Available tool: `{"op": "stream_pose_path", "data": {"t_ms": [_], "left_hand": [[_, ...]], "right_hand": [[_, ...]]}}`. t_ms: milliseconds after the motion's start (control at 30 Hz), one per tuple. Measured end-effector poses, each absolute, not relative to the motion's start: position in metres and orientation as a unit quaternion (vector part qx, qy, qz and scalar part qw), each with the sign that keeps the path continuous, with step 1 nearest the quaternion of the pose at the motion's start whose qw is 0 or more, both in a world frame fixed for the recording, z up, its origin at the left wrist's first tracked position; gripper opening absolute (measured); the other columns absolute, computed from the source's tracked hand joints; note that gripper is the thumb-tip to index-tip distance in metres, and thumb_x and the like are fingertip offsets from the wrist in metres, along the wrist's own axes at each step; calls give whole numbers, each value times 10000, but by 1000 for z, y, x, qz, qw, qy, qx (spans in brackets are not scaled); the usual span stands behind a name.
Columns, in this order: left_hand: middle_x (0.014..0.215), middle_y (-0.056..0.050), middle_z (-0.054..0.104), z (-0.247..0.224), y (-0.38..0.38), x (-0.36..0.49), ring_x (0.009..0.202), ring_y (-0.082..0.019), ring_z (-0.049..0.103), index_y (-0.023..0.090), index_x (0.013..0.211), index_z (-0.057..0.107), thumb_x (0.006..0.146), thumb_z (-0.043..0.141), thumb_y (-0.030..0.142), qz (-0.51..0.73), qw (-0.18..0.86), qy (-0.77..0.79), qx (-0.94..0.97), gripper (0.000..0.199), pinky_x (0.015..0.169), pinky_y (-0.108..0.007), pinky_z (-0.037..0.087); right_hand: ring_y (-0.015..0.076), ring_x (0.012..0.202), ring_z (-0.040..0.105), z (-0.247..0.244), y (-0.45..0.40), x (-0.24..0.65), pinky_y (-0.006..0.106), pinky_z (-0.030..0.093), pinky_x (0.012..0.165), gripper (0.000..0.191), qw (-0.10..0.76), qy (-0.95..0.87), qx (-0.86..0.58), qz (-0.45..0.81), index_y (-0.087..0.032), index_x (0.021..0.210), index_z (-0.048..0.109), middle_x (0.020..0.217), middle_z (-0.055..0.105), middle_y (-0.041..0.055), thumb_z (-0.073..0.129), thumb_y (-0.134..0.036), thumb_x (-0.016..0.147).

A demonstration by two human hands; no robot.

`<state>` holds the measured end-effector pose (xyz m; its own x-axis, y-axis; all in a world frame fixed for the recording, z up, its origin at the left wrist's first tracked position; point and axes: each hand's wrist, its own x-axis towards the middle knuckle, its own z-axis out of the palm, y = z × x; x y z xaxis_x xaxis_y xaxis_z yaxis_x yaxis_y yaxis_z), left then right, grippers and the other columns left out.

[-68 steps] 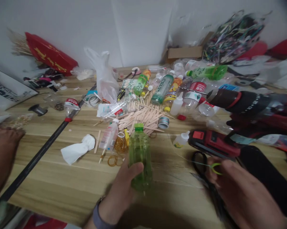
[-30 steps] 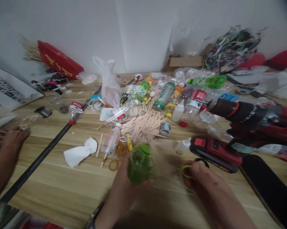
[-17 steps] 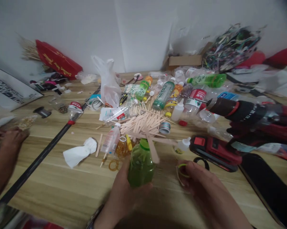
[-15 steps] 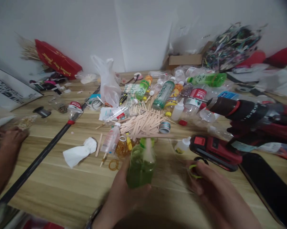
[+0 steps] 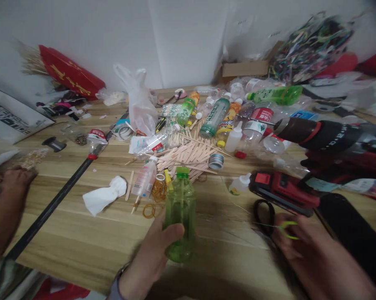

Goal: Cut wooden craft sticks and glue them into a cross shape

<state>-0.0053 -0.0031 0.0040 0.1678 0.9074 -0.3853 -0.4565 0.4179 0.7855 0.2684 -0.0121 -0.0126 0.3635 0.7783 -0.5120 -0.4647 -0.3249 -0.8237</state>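
A clear green bottle (image 5: 181,212) with a green cap stands upright in my left hand (image 5: 153,254), whose fingers wrap round its lower part. My right hand (image 5: 303,246), blurred, pinches a yellow-green ring (image 5: 289,230) at the lower right. A thin string runs leftward from the ring. Just left of that hand lies a black loop (image 5: 264,216). Beyond the bottle is a pile of wooden sticks (image 5: 190,154). Rubber bands (image 5: 159,191) and a pink glue bottle (image 5: 145,178) lie left of the bottle.
A power drill (image 5: 328,135), a red-and-black battery (image 5: 281,191) and a black phone (image 5: 353,233) occupy the right. Plastic bottles crowd the back. At left are a black pole (image 5: 53,204), a white cloth (image 5: 105,195) and another person's hand (image 5: 17,181).
The green bottle is more upright, and the wooden stick in front of it no longer shows there. My right hand has moved right with the ring, showing more of the black loop.
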Motion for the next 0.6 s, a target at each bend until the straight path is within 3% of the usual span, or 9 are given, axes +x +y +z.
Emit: {"op": "stream_pose_path", "data": {"t_ms": [133,300,600], "left_hand": [[759,-26,721,7,-6,13,641,-162,638,220,947,737,653,857,445,455,749,389,283,389,555,-221,467],[798,-14,719,7,-7,19,667,-175,657,239,1064,718,658,844,416,444,765,386,263,461,577,-237,482],[705,-44,725,6,-1,15,593,-191,653,180,879,717,587,864,450,442,760,427,209,424,531,-253,485]], "right_hand": [[126,608,506,2,-7,205,234,444,531,360,524,-191,-518,649,-219,778,762,725,637,28,831,-550,653],[125,592,475,11,1,184,239,409,515,396,514,-205,-484,679,-209,681,726,673,584,4,858,-569,583],[101,551,494,18,4,199,208,443,489,379,539,-173,-511,647,-194,662,734,656,616,5,897,-507,524]]}}
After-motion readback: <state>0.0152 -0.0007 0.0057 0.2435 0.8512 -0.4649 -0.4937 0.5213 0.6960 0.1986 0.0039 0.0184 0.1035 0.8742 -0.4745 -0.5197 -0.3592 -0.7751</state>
